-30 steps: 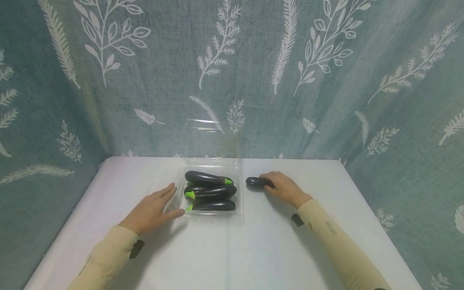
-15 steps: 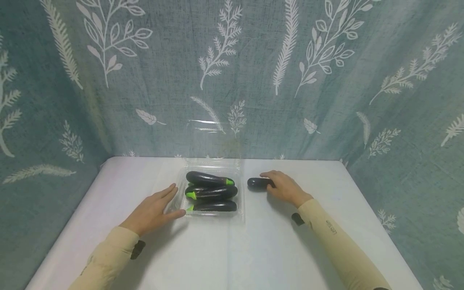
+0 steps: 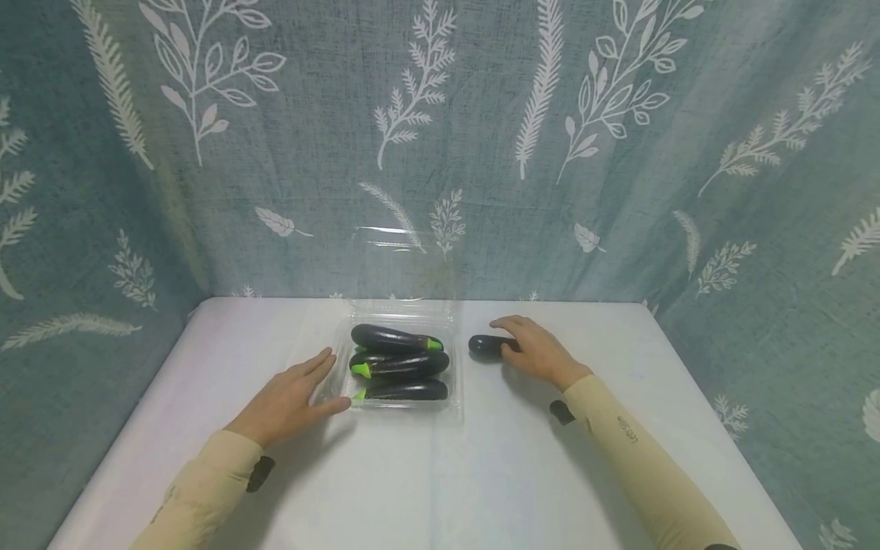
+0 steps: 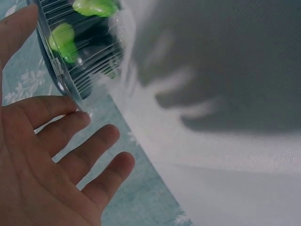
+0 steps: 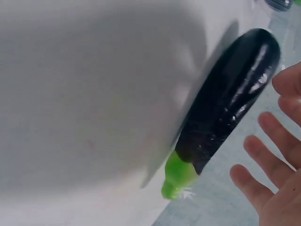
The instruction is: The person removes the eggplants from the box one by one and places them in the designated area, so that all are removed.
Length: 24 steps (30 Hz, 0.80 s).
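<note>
A clear plastic clamshell box [image 3: 455,382] stands on the table with its lid raised. Inside lie several glossy dark eggplants [image 3: 406,365] with green stem ends. My left hand [image 3: 292,397] is beside the box's left side, fingers straight and spread, the fingertips right at its edge in the left wrist view. To the right of the box, one more eggplant [image 5: 225,94] lies on the table, its green stem end [image 5: 178,174] towards the right. Over it, my right hand [image 3: 539,353] has its fingers spread, and the right wrist view has a gap between most fingertips and the eggplant.
The white tabletop [image 3: 440,481] holds the box near its back edge. Behind the box, the transparent lid [image 3: 406,263] rises in front of a green leaf-patterned curtain [image 3: 309,153], which also closes off both sides.
The fingers of my right hand have spread and lifted a little from the lone eggplant, which stays in place. My left hand and the box have not moved.
</note>
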Motion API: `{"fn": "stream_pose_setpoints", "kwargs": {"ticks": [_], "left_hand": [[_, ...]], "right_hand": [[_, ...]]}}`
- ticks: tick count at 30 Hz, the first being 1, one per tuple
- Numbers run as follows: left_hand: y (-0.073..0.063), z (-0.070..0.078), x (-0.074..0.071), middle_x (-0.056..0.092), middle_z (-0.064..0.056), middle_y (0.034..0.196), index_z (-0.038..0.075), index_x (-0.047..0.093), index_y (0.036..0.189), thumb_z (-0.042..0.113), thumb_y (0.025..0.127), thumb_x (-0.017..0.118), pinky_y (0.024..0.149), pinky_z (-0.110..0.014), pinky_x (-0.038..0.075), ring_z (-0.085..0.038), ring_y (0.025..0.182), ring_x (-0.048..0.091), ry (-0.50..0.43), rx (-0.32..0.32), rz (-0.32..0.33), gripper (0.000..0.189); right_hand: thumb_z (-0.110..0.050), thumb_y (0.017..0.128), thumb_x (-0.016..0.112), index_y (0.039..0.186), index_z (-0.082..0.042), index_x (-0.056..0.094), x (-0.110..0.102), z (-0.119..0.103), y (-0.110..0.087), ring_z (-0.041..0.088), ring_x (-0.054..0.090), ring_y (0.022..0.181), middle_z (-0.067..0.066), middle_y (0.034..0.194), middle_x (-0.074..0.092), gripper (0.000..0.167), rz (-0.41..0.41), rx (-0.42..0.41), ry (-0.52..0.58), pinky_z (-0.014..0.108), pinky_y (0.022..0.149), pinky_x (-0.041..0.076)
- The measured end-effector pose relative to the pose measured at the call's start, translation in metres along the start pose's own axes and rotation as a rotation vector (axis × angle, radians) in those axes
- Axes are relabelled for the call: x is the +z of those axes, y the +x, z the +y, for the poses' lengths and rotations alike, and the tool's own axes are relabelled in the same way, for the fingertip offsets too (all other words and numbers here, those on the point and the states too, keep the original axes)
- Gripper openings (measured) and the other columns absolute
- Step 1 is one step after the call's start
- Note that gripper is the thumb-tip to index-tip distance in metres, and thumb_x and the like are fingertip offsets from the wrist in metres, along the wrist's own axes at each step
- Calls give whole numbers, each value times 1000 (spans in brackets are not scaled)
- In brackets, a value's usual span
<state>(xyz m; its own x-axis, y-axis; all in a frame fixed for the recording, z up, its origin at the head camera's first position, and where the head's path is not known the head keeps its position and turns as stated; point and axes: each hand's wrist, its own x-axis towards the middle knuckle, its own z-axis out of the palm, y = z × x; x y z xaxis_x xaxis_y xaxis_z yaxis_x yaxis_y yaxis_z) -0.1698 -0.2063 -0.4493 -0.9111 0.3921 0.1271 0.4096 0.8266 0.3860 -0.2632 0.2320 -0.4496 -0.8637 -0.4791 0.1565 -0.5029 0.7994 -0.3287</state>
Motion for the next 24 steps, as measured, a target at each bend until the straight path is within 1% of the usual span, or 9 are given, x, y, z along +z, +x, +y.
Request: {"fn": "stream_pose_setpoints", "kwargs": {"ticks": [4,6,12,18,21,24], "left_hand": [[0,0,1,37,-21,158,-3,40,153,57,95,64,110,-62,37,-48,136,44,-6,-6,0,87],[1,0,2,37,-21,158,-3,40,153,57,95,63,110,-62,37,-49,136,44,-7,-8,1,86],[3,-1,7,36,-22,159,-2,40,153,59,94,64,109,-62,38,-49,135,45,-8,-5,19,88],[7,0,13,30,-19,163,3,36,157,66,92,61,111,-63,36,-48,139,41,-19,-15,11,94],[7,2,13,33,-18,162,1,41,153,65,92,62,111,-62,36,-46,139,41,-3,-4,13,91],[7,4,12,35,-18,160,-1,46,150,62,93,64,110,-62,37,-46,139,42,8,6,21,87]], "right_hand": [[-16,95,65,143,-9,56,-3,-9,4,33,48,136,15,145,54,49,53,-61,-7,48,115,37],[-19,96,65,145,-9,54,-4,-15,7,32,47,137,14,147,53,51,63,-80,-6,47,116,37],[-25,100,65,152,-14,46,-6,-42,13,28,44,141,10,152,49,57,40,-99,44,45,117,36],[-25,99,68,152,-13,46,-1,-68,18,27,46,140,11,150,50,58,39,-203,53,42,115,39],[-25,99,68,151,-12,47,5,-78,21,26,45,140,10,150,50,57,27,-255,45,40,115,39],[-25,99,68,150,-12,49,9,-87,23,25,45,140,8,149,51,56,14,-285,42,38,115,40]]}}
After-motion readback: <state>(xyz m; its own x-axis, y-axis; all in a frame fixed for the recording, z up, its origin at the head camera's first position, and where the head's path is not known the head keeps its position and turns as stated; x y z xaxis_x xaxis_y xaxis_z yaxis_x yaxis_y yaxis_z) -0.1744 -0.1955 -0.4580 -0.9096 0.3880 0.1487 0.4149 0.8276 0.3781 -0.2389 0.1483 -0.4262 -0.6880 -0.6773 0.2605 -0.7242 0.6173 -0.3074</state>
